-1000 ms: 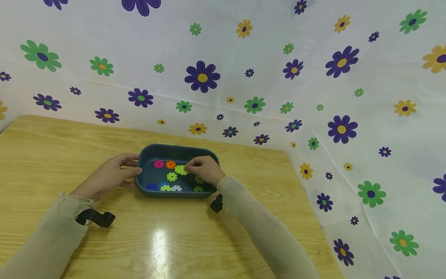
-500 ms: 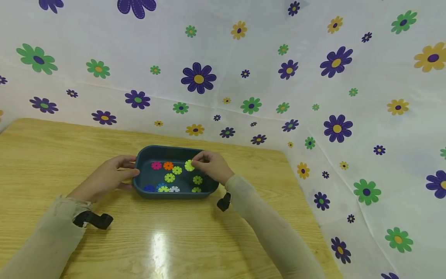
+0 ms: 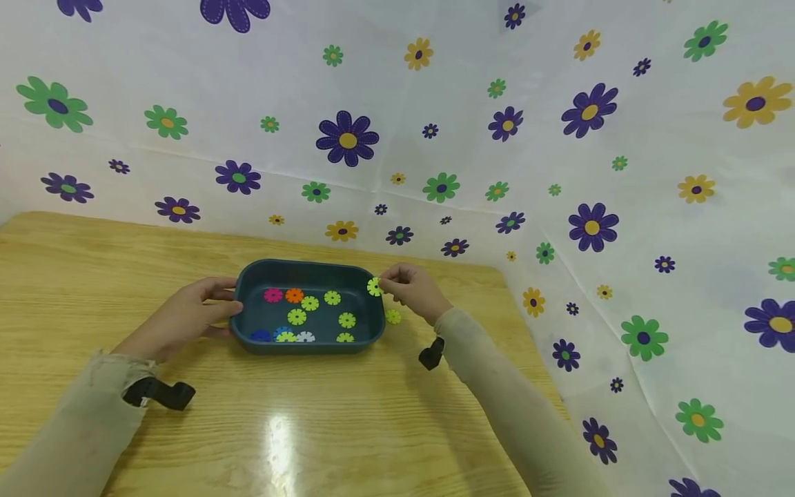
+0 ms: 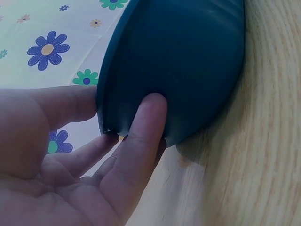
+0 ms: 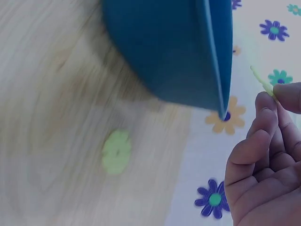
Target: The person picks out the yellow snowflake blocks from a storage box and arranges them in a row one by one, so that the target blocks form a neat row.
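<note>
A dark teal oblong tray stands on the table, with several small notched plastic discs lying in it. My left hand holds the tray's left end, its thumb against the wall. Beyond the tray's right end, my right hand pinches a yellow-green notched disc between thumb and fingertips, level with the rim. In the right wrist view that pinched disc shows nearly edge-on. Another yellow-green disc lies on the table just right of the tray, below my right hand.
Inside the tray are a pink disc, an orange disc, a white disc, blue ones and several yellow-green ones. A white flower-patterned sheet rises behind and right of the wooden table.
My right hand has moved rightward out of the tray, carrying a yellow-green disc past its right end. The disc on the table has come into sight. My left hand stays at the tray.
</note>
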A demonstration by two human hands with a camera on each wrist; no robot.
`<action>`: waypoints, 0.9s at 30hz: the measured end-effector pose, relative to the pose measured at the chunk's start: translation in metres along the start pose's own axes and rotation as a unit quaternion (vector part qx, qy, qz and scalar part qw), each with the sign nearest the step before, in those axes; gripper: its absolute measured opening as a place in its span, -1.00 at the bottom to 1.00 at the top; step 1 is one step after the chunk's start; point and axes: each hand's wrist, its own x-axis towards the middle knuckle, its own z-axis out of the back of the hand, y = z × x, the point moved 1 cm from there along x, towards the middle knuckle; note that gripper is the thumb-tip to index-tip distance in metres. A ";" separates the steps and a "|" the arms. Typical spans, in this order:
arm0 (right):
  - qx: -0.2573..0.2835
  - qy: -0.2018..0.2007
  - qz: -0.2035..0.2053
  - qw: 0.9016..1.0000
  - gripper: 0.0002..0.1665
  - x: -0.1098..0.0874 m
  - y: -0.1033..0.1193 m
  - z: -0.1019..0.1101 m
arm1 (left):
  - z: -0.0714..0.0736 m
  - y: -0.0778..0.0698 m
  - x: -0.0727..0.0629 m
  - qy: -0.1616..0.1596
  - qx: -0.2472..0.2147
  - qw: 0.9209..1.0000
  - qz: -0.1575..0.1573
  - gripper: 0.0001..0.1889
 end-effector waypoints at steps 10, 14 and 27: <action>-0.017 -0.033 -0.034 0.999 -0.80 -0.010 -0.032 0.028 | 0.003 -0.001 -0.001 -0.001 0.003 1.000 -0.006 -0.26; -0.021 -0.048 -0.051 0.997 -0.80 -0.010 -0.052 0.035 | 0.003 -0.002 -0.001 0.000 0.004 1.000 -0.005 -0.26; -0.023 -0.037 -0.130 0.991 -0.86 -0.010 -0.095 0.035 | 0.002 -0.001 0.000 0.002 0.001 1.000 -0.003 -0.27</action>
